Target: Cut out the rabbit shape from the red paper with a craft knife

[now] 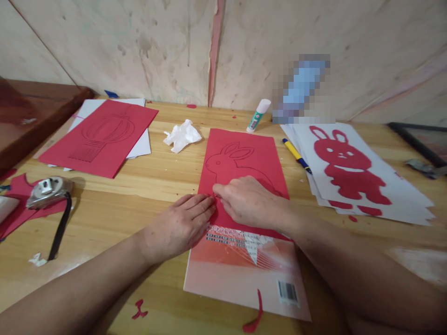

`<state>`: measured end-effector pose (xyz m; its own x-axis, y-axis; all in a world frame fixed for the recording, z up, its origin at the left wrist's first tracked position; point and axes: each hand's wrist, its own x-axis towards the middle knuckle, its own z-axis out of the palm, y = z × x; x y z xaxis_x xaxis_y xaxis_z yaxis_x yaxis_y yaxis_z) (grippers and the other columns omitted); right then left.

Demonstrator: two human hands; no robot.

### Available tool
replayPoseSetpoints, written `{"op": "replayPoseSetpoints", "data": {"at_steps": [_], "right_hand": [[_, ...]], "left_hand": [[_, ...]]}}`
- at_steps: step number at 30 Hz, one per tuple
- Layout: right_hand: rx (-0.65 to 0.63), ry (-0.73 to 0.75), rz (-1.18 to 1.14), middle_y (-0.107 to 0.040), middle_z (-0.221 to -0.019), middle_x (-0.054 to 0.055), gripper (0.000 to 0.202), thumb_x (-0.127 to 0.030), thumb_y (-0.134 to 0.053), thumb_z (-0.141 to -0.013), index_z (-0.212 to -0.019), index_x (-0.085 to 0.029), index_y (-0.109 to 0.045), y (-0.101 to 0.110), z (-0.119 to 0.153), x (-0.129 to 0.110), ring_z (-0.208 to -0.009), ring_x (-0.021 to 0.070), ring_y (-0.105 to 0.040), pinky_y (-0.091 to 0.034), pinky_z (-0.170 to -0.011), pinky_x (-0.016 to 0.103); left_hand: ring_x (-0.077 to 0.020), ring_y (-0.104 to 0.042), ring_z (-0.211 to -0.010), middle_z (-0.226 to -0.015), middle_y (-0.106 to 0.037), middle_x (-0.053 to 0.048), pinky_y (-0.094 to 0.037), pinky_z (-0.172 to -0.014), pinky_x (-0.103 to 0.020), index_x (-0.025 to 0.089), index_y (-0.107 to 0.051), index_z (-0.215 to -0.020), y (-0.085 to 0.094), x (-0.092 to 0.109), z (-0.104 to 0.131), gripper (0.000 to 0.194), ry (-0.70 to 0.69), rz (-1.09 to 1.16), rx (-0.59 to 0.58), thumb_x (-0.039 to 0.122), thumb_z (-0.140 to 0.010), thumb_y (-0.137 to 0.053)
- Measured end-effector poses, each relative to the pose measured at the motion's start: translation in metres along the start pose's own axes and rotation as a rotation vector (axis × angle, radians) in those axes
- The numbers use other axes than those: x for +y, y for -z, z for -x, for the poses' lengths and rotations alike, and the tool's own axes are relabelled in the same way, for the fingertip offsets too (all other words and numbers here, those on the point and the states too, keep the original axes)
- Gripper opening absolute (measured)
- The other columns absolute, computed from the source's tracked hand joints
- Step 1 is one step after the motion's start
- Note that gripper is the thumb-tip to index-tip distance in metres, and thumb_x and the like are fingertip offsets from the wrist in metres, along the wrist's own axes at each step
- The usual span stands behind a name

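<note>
A red sheet (258, 158) with a rabbit drawn in dark outline lies on a pink and orange book (226, 274) at the middle of the table. My left hand (185, 216) rests flat on the sheet's lower left edge, its fingers stretched toward the right. My right hand (246, 200) is closed over the lower part of the drawing, fingers curled and tips down on the paper near my left fingertips. Whatever it grips, if anything, is hidden behind the fingers.
Left are a red sheet with a lantern drawing (108, 135) and a tape measure (49, 191). Behind stand crumpled tissue (182, 136) and a glue stick (258, 115). Right are a yellow-blue pen (296, 156) and white sheets bearing a red rabbit cutout (352, 160). Red scraps (139, 309) lie in front.
</note>
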<state>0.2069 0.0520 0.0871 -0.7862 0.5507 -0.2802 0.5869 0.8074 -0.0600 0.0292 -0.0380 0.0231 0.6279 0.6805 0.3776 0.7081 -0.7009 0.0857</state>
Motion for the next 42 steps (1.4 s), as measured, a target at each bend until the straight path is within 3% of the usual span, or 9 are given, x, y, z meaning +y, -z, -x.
{"op": "replayPoseSetpoints", "data": {"at_steps": [20,27,30,35,39,42], "right_hand": [[0.023,0.030,-0.071,-0.062,-0.065,0.003,0.016,-0.016,-0.046,-0.081,-0.083,-0.019,-0.062,0.002,0.004,0.013,-0.054,0.0127,-0.045,-0.017,-0.050,0.028],[0.123,-0.091,-0.392,-0.060,-0.065,-0.001,0.007,-0.020,-0.050,-0.081,-0.082,-0.019,-0.057,0.003,-0.002,0.024,-0.056,0.0108,-0.044,-0.024,-0.053,0.025],[0.162,-0.126,-0.441,-0.058,-0.064,-0.002,0.008,-0.021,-0.048,-0.083,-0.080,-0.019,-0.055,0.000,-0.005,0.023,-0.056,0.0107,-0.043,-0.023,-0.053,0.025],[0.253,-0.165,-0.472,-0.058,-0.065,-0.002,0.009,-0.022,-0.047,-0.084,-0.078,-0.019,-0.054,-0.006,-0.009,0.030,-0.056,0.0108,-0.042,-0.024,-0.053,0.025],[0.240,-0.190,-0.427,-0.060,-0.067,0.000,0.010,-0.025,-0.047,-0.085,-0.079,-0.020,-0.054,-0.010,-0.013,0.035,-0.057,0.0118,-0.044,-0.024,-0.054,0.026],[0.263,-0.178,-0.378,-0.061,-0.071,0.002,0.012,-0.022,-0.044,-0.087,-0.081,-0.019,-0.054,-0.010,-0.006,0.032,-0.062,0.0127,-0.048,-0.026,-0.056,0.026]], "left_hand": [[-0.0242,-0.056,-0.119,-0.127,-0.060,-0.014,-0.050,-0.097,-0.043,0.010,-0.055,-0.124,0.001,-0.001,0.000,0.033,0.008,0.032,-0.001,0.021,-0.095,-0.047],[-0.0276,-0.045,-0.131,-0.135,-0.053,-0.018,-0.043,-0.105,-0.048,0.008,-0.049,-0.131,0.002,-0.003,0.002,0.041,0.050,0.065,0.009,0.027,-0.095,-0.050],[-0.0300,-0.037,-0.136,-0.139,-0.049,-0.019,-0.039,-0.107,-0.052,0.008,-0.046,-0.134,0.002,-0.005,0.004,0.045,0.087,0.077,0.009,0.030,-0.095,-0.050],[-0.0307,-0.040,-0.133,-0.140,-0.048,-0.018,-0.038,-0.106,-0.052,0.009,-0.047,-0.133,0.001,-0.006,0.007,0.046,0.095,0.027,-0.059,0.034,-0.095,-0.049],[-0.0343,-0.037,-0.134,-0.142,-0.047,-0.015,-0.033,-0.105,-0.057,0.014,-0.045,-0.135,-0.001,-0.007,0.008,0.044,0.215,-0.039,0.002,0.035,-0.096,-0.046],[-0.0324,-0.045,-0.128,-0.135,-0.053,-0.015,-0.035,-0.103,-0.053,0.014,-0.042,-0.137,-0.002,-0.013,0.008,0.044,0.315,-0.026,0.064,0.034,-0.097,-0.043]]}}
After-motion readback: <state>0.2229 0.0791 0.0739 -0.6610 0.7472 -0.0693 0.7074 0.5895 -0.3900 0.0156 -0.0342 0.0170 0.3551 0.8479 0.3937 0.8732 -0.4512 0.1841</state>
